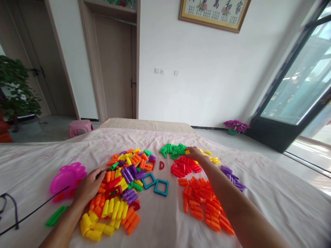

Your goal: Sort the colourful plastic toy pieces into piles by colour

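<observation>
My left hand (pixel 91 182) rests at the left edge of a mixed pile of coloured plastic pieces (pixel 121 186), its fingertips by the orange and green ones; whether it grips any is hidden. My right hand (pixel 195 154) is closed on a yellow piece (pixel 187 152), between the green pile (pixel 173 150) and the red pile (pixel 184 166). Several yellow pieces (pixel 215 160) lie just beyond that hand. An orange pile (pixel 204 199) is nearer, left of my right forearm, and purple pieces (pixel 232 177) lie to its right.
Two blue square frames (pixel 161 187) and a red D-shaped piece (pixel 161 165) lie mid-table. A pink tray (pixel 66 179) and a green piece (pixel 55 216) are at left, near black-framed glasses (pixel 16 210). A pink stool (pixel 80 128) stands behind the cloth-covered table.
</observation>
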The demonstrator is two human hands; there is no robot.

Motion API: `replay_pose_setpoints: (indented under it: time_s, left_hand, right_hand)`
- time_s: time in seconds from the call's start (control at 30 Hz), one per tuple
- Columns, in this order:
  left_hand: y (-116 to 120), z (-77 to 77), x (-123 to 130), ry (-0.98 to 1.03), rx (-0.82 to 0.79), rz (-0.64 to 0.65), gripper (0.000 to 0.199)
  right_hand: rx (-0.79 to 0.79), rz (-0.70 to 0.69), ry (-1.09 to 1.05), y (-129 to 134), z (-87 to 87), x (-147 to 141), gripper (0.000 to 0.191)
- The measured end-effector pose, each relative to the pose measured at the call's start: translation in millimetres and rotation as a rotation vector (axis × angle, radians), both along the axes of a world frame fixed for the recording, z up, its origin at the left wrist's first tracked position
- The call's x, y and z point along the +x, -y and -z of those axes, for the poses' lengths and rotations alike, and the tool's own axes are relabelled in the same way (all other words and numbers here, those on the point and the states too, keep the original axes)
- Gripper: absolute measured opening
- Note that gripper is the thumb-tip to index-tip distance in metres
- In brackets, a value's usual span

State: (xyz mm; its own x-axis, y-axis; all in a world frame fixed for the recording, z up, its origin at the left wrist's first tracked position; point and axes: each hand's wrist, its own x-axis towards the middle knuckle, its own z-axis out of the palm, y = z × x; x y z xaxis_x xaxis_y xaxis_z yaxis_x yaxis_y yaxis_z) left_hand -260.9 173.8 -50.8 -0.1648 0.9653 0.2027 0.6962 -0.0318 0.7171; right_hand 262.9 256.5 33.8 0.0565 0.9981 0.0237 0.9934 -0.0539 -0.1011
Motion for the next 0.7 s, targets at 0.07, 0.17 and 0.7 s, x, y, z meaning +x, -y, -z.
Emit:
replay_pose_setpoints:
  time_s: [0.07,0.17,0.7]
  left_hand:
    - [-0.3,0.7,-0.1,0.002,0.001,-0.001,0.040]
    - [-1.2,2.1,-1.0,-0.002,-0.008,-0.004,0.042]
    - [0.3,0.3,0.7,0.001,-0.029,-0.019,0.038]
  right_hand:
    - [-0.024,-0.024,0.041,-2.6,1.2,2.7,0.042]
    - [-0.057,-0.014,0.105,-7.8,0.5,5.6,0.033]
    - [-0.030,0.044,0.063,-44.8,13.3,-4.2,0.024]
